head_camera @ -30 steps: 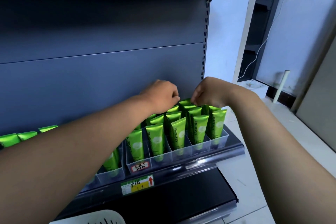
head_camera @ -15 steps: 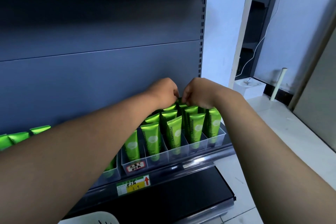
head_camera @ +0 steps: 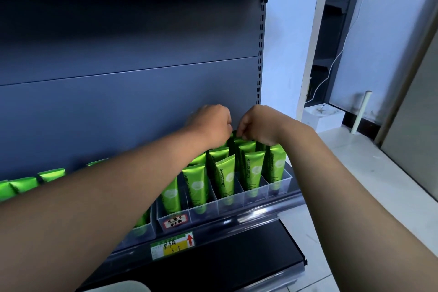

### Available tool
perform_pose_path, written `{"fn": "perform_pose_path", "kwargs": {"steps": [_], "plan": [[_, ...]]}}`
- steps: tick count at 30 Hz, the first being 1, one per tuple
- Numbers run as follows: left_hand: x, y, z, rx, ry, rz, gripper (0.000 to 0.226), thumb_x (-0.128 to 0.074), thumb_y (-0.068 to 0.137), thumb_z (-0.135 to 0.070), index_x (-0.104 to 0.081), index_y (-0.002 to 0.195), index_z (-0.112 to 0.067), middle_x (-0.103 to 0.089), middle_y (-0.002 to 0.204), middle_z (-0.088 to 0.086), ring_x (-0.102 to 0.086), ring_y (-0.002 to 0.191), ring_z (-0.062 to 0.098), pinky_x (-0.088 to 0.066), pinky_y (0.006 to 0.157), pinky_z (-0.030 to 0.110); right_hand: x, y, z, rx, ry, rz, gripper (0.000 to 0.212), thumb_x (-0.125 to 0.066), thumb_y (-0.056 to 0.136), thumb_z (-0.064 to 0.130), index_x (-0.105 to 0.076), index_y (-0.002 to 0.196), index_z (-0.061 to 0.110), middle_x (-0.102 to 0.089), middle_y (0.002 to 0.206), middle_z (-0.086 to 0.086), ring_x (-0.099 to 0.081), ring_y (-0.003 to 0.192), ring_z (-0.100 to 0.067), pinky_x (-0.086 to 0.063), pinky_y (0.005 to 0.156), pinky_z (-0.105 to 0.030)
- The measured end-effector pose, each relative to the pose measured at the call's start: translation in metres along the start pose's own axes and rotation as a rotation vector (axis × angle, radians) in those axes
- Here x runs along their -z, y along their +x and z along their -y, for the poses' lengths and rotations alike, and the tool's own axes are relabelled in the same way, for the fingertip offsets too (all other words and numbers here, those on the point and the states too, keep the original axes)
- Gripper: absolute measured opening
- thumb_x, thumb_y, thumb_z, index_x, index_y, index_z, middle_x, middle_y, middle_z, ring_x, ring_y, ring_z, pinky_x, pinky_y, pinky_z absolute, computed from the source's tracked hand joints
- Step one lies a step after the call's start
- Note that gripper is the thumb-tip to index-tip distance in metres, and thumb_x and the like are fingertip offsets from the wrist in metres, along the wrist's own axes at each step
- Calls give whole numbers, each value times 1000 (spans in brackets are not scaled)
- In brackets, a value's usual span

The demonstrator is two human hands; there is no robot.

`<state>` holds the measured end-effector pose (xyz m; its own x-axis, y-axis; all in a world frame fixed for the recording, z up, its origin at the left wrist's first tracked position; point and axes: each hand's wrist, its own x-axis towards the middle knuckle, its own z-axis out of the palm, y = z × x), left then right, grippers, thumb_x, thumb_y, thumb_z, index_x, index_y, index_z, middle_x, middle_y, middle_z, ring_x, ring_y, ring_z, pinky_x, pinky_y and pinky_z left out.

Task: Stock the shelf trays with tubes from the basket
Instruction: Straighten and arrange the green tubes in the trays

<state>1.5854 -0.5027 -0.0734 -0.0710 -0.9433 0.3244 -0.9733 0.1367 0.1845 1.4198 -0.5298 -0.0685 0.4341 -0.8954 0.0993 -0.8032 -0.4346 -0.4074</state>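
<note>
A: Both hands are right at the back of the clear tray now, almost knuckle to knuckle. A second ago they were a little apart; they've drawn in together over the same rear slot.

B: Holding anything?

A: The right hand has its fingers curled down onto the top of a green tube in the back row, looks like a pinch on the crimped end. The left hand is curled too, pressed close beside it, but from here I cannot tell whether it grips that tube or just steadies the row (its own knuckles hide the fingertips).

B: So that one's going in?

A: I'd judge it's being seated, or squared up, behind the others. The front tubes stand upright in their compartments, labels out, and more lie along the shelf to the left.

B: And the basket?

A: Only a pale rim at the bottom edge, which may be it; what's left inside isn't visible, so I can't say how far along the stocking is
</note>
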Motion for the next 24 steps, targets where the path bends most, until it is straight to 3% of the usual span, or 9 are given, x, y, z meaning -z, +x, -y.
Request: {"fn": "perform_pose_path", "kwargs": {"steps": [3,6,11,15,17,22,24], "plan": [[8,-10,-11,-74,-3,-52,7,-62,82,-31,-60,76,-28,-68,93,-1,-65,94,29,-55,84,39,1,-2,2,2,-33,-3,46,-67,87,4,-70,61,42,-69,70,12,-63,67,-9,-45,58,-21],[10,-22,-18,-118,-32,45,10,-60,79,-30,-65,73,-23,-68,82,-4,-66,86,28,-56,80,38,5,-5,8,-5,-106,12,57,-57,83,3,-62,46,45,-56,58,4,-51,58,-21,-37,53,-25],[6,-32,-19,-151,-22,101,21,-60,81,-32,-78,90,-30,-75,91,-5,-68,90,26,-57,85,40,6,-5,10,-1,-138,9,50,-48,73,5,-65,58,49,-65,67,-1,-65,71,-30,-47,57,-31],[2,-36,-17,-160,3,111,19,-62,85,-32,-78,94,-29,-75,96,-6,-68,96,24,-55,88,40,15,-10,13,41,-116,-4,38,-60,82,8,-78,75,41,-75,81,9,-71,80,-16,-60,74,-34],[1,-37,-16,-159,17,105,19,-61,87,-33,-78,95,-29,-75,97,-6,-67,98,24,-55,89,41,31,-22,19,57,-65,-18,29,-64,88,11,-81,88,33,-78,90,12,-71,87,-11,-59,84,-33],[-3,-36,-16,-119,-56,120,19,-61,89,-36,-77,87,-26,-75,90,-5,-68,89,24,-57,82,39,66,-52,24,41,-72,174,13,-74,87,23,-81,96,29,-76,100,11,-69,101,-14,-55,93,-34],[-5,-32,-17,-108,-69,122,19,-61,88,-36,-77,87,-26,-75,88,-5,-68,86,23,-58,80,39,65,-55,24,35,-147,272,17,-79,85,24,-81,101,27,-74,104,13,-67,102,-11,-50,86,-23]]}}
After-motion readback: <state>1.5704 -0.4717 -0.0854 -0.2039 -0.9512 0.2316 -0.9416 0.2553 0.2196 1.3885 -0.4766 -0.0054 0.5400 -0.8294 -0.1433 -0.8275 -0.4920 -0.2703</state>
